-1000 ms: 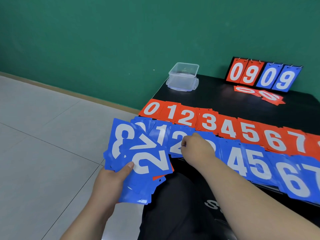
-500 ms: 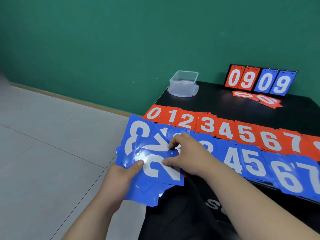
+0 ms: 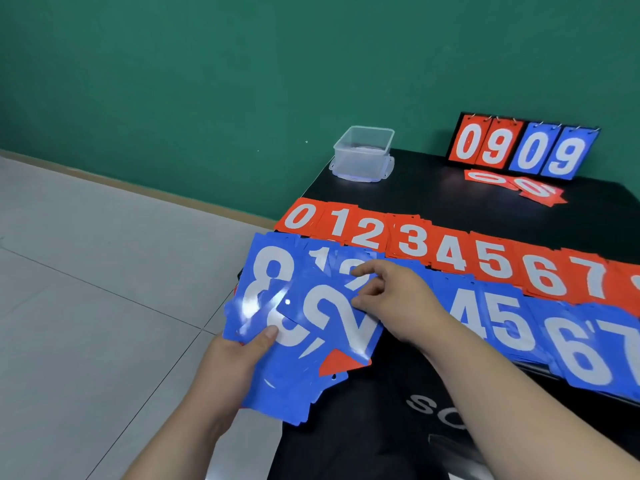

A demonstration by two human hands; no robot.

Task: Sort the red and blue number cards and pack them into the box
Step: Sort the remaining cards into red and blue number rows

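Note:
My left hand (image 3: 239,358) holds a fanned stack of blue number cards (image 3: 277,386) off the table's left edge, thumb on top. A blue 8 card (image 3: 266,282) and a blue 2 card (image 3: 339,320) lie uppermost, with one red corner (image 3: 337,363) poking out below. My right hand (image 3: 394,299) pinches the right edge of the blue 2 card. A row of red cards (image 3: 450,251) numbered 0 to 7 lies on the black table (image 3: 433,195). In front of it runs a row of blue cards (image 3: 519,327). The clear plastic box (image 3: 363,154) stands open at the far left corner.
A black scoreboard stand (image 3: 523,148) showing 0 9 0 9 stands at the back right by the green wall. Two loose red 0 cards (image 3: 516,187) lie in front of it. Grey floor tiles (image 3: 104,306) spread to the left. Dark clothing covers my lap (image 3: 398,427).
My right hand came back from the blue row on the table to the stack in my left hand and took the blue 2 card by its edge. The stack has risen slightly.

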